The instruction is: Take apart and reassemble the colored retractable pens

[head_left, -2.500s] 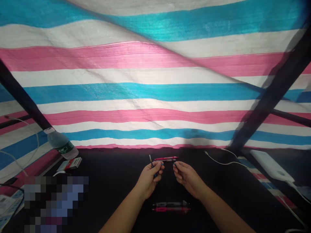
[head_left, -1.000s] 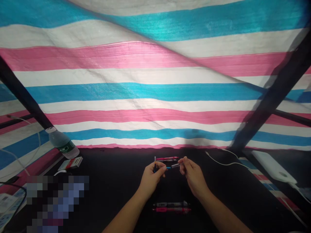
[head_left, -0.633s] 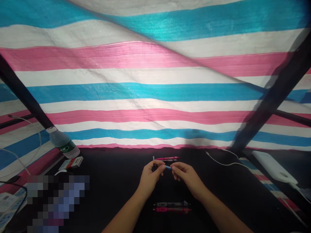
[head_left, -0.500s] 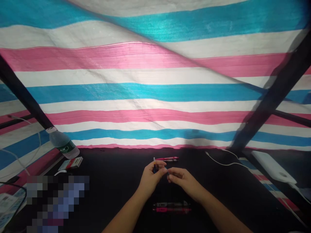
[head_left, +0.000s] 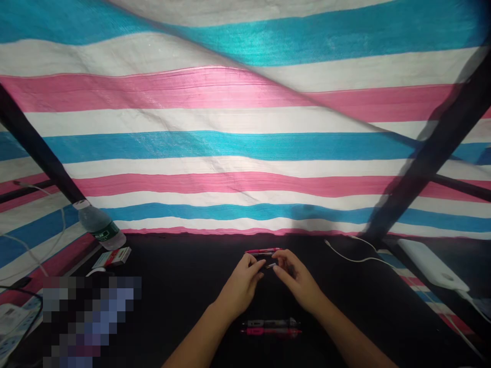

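Observation:
My left hand [head_left: 244, 282] is over the middle of the dark table, its fingertips drawn together. What they hold, if anything, is hidden. Close on its right, my right hand [head_left: 299, 280] has thumb and fingers curled round a slim, pen-like piece [head_left: 271, 265] with a pale end, too small to make out fully. Just beyond the hands lies a red pen [head_left: 263, 251], partly covered by the right fingers. On the near side, between my forearms, a dark clear-barrelled pen [head_left: 270, 323] and a pink pen [head_left: 268, 332] lie side by side.
A water bottle [head_left: 100, 225] leans at the back left beside a small box [head_left: 115, 257]. A white cable [head_left: 356, 259] and a white power bank-like block [head_left: 431, 263] are at the right. Striped sheeting [head_left: 230, 145] and dark poles enclose the table [head_left: 172, 286].
My hands have turned and moved slightly apart. The slim blue piece with a pale tip that stood up from my left fingers no longer shows there. My right fingers have moved up towards the red pen.

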A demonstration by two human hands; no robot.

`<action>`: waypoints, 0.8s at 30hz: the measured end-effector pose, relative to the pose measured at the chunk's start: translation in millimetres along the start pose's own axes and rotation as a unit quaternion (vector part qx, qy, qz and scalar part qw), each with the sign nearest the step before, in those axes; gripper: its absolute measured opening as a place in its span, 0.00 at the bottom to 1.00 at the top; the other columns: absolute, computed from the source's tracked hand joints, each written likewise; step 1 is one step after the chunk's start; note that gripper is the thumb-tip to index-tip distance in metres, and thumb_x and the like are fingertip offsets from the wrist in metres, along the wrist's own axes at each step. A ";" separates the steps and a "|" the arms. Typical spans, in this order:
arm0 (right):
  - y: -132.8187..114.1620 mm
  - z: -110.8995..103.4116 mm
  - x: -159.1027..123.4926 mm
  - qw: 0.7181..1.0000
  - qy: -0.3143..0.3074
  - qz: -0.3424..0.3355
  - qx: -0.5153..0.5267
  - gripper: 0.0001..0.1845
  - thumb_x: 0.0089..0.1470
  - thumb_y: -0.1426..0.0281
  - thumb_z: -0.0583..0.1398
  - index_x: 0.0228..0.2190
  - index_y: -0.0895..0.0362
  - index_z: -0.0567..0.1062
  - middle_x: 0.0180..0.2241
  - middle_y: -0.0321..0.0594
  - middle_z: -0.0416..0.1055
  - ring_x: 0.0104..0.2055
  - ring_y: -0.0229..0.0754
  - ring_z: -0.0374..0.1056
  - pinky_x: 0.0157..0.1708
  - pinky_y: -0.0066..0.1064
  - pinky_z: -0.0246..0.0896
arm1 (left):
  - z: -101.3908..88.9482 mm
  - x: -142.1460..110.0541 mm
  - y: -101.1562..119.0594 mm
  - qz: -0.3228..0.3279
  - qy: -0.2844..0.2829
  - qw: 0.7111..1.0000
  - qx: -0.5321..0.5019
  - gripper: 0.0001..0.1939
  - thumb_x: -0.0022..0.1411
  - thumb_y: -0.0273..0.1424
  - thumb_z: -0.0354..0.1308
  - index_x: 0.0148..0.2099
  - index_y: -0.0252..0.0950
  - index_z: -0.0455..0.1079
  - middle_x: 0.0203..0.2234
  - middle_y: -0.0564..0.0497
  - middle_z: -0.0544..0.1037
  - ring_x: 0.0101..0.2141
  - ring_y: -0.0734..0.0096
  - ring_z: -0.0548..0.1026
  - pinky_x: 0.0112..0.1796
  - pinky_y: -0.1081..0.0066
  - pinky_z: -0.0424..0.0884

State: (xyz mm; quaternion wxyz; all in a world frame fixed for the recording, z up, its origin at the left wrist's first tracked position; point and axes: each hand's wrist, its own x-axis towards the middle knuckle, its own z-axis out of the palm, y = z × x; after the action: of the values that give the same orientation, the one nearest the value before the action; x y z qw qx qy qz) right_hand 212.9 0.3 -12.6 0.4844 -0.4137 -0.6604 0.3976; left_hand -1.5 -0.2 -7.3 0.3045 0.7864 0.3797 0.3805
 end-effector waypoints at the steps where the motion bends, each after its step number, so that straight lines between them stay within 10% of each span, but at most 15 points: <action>1: -2.7 -1.3 -0.1 0.999 -0.011 -0.014 -0.046 0.11 0.62 0.64 0.62 0.46 0.51 0.77 0.36 0.38 0.67 0.37 0.45 0.64 0.37 0.34 0.60 | -0.4 -0.2 0.7 0.007 0.002 1.000 0.014 0.19 0.70 0.26 0.55 0.60 0.43 0.74 0.42 0.45 0.73 0.42 0.61 0.73 0.46 0.63 0.70; 15: -5.4 10.8 -6.0 0.971 -0.151 -0.032 -0.181 0.22 0.70 0.56 0.55 0.32 0.54 0.81 0.36 0.40 0.69 0.39 0.45 0.66 0.38 0.35 0.61 | 1.5 2.0 9.4 -0.106 0.080 0.968 -0.215 0.15 0.53 0.26 0.72 0.43 0.37 0.75 0.33 0.49 0.80 0.31 0.67 0.74 0.35 0.70 0.70; 24: -1.9 14.6 -7.2 0.973 -0.172 -0.013 -0.152 0.19 0.70 0.59 0.57 0.32 0.54 0.80 0.34 0.37 0.70 0.36 0.42 0.68 0.37 0.31 0.60 | -5.9 5.5 21.0 -0.053 0.120 0.958 -0.254 0.08 0.54 0.32 0.73 0.37 0.38 0.83 0.34 0.47 0.75 0.31 0.68 0.69 0.32 0.70 0.66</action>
State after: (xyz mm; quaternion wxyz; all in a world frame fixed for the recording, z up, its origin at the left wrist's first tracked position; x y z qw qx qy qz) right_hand 199.8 -8.8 -16.2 0.2996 -0.3994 -0.7921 0.3513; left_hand 3.7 -5.6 13.9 0.4663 0.6105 0.3455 0.5390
